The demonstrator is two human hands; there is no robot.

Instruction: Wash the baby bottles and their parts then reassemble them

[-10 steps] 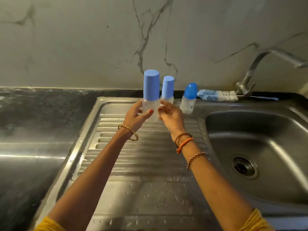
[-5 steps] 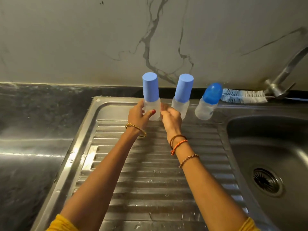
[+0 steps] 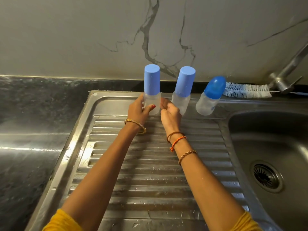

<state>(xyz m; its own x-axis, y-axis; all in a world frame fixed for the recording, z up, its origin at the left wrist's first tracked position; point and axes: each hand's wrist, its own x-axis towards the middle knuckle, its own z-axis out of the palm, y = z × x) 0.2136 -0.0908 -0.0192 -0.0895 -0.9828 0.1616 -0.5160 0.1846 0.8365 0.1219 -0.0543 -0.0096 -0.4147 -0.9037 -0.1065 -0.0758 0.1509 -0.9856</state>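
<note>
— At the back edge of the steel drainboard [image 3: 150, 172], just under the marble wall [image 3: 83, 30], we see three capped baby bottles in a row: the left bottle [image 3: 152, 90], the middle bottle [image 3: 182, 90] and the round-capped bottle [image 3: 210, 95] nearest the sink basin [image 3: 275, 147].

— What room do we have around them?

— We see bare ribbed steel between the arms and toward us. Dark worktop [image 3: 33, 130] lies to the left beyond the raised rim. Behind the round-capped bottle a bottle brush [image 3: 246, 90] lies along the ledge, by the tap [image 3: 286, 72].

— And our hands?

— Our left hand [image 3: 139, 110] wraps the clear body of the left bottle, thumb across its front, gripping it upright on the steel. Our right hand [image 3: 170, 114] sits between the left and middle bottles, fingers curled. We cannot tell whether they touch the left bottle or hold anything.

— The middle bottle?

— It stands just behind the right hand.
</note>
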